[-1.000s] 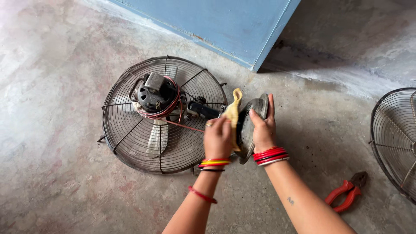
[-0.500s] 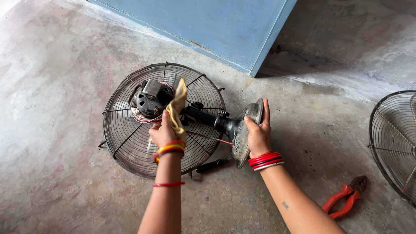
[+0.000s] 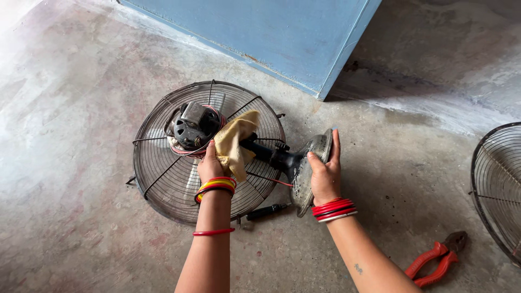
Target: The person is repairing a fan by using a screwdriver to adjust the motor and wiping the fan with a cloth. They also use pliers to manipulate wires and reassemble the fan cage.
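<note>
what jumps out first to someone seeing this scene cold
The dismantled fan on the concrete floor: its round wire guard lies flat with the bare motor on it. The left hand holds a yellow cloth by the motor, while the right hand grips the upturned round base. Red pliers lie lower right.

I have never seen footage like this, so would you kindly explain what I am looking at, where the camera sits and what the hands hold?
The camera is worn on a person's head and looks down at their own two bare arms over a concrete floor. The left hand grips a yellowish cloth beside the motor of a taken-apart fan, which lies on a round wire guard. The right hand grips the fan's round base, tipped on edge; a black neck joins it to the motor. On the floor lie a dark-handled tool by the guard and red-handled pliers. A second wire guard shows at the right edge, a blue cabinet behind.
</note>
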